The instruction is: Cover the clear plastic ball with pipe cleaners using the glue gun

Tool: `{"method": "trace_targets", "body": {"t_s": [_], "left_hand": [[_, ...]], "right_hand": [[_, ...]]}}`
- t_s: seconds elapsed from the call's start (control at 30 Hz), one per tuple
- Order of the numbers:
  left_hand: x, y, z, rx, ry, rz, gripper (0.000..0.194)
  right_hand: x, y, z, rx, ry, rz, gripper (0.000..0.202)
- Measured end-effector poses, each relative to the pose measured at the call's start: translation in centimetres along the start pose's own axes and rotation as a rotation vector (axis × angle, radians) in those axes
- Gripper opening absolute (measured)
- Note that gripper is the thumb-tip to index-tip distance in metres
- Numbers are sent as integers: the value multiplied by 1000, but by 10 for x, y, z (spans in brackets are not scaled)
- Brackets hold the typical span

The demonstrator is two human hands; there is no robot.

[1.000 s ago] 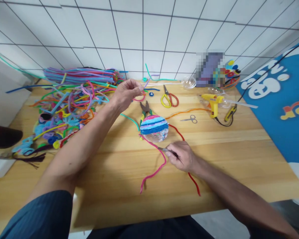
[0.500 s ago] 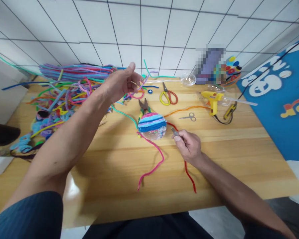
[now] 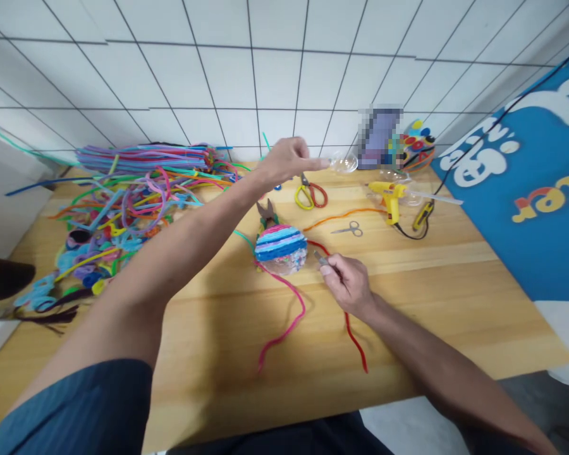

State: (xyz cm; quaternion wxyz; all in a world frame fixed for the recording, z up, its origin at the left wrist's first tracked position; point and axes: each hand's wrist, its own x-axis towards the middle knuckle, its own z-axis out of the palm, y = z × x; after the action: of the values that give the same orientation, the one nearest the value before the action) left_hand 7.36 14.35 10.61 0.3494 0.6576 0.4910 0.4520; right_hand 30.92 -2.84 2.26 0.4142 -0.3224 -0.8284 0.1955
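Blue-and-pink-striped, part-clear ball [image 3: 281, 244] sits on the wooden table [image 3: 436, 284]; the left hand [image 3: 287, 161] has moved right, toward a clear plastic dome [image 3: 345, 163].
It is half curled, hold unclear; the right hand [image 3: 348, 284] is closed around a metal-tipped tool [image 3: 320, 258]; multicoloured specks [image 3: 298, 259] show at the ball's clear part.

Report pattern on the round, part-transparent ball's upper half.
Round, part-transparent ball: bands of pink, light blue, lavender and dark blue; best in head view.

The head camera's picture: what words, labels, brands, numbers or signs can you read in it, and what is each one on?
None reads with certainty.
Blue panel: white and orange-yellow letter-like shapes, cut off at the picture's edge; no sure word.
Yellow glue gun: any marking is too small to read.
Upright rectangle by the wall: pixelated, unreadable.
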Motion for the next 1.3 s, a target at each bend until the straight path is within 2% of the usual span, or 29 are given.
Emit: {"method": "trace_targets", "body": {"t_s": [0.07,0.17,0.23,0.33,0.4,0.43,0.53,0.57,0.67,0.77,0.83,0.9,0.97,1.03,1.07,1.17,1.3], "left_hand": [[14,6,23,6,-148,52,29],[21,8,41,-45,-255,57,23],[21,4,44,-53,-283,43,30],[23,-1,42,-15,-269,41,53],[27,-1,44,-4,-285,22,57],[29,1,46,-7,-302,8,52],[34,6,54,-43,-348,-29,17],[34,6,56,-57,-342,-32,11],[29,2,50,-69,-252,-23,21],[20,-11,30,-90,-173,-32,13],[14,-20,17,-83,-127,-37,20],[11,-28,12,2,-124,-31,32],[11,-33,18,219,-161,23,40],[13,-37,33,574,-193,116,32],[14,-39,41,741,-221,113,25],[17,-45,61,831,-252,83,6],[21,-54,69,844,-240,66,11]], "right_hand": [[0,1,-1,9,18,-6,25],[1,3,0,13,25,-4,25],[0,5,1,21,18,2,25],[-1,5,3,35,8,-7,26],[-1,5,5,36,1,-18,27],[-2,4,6,35,1,-26,27],[-2,3,7,36,9,-44,26],[-2,4,6,35,8,-40,26],[-3,5,6,35,-5,8,27],[-3,7,6,65,-5,50,27],[-2,7,8,88,5,70,28],[-2,7,10,96,11,86,30],[-2,6,10,93,8,92,30],[-2,5,10,93,2,85,30],[-2,5,10,95,5,77,29],[-1,6,8,98,33,56,27],[0,6,6,100,48,40,25]]}}
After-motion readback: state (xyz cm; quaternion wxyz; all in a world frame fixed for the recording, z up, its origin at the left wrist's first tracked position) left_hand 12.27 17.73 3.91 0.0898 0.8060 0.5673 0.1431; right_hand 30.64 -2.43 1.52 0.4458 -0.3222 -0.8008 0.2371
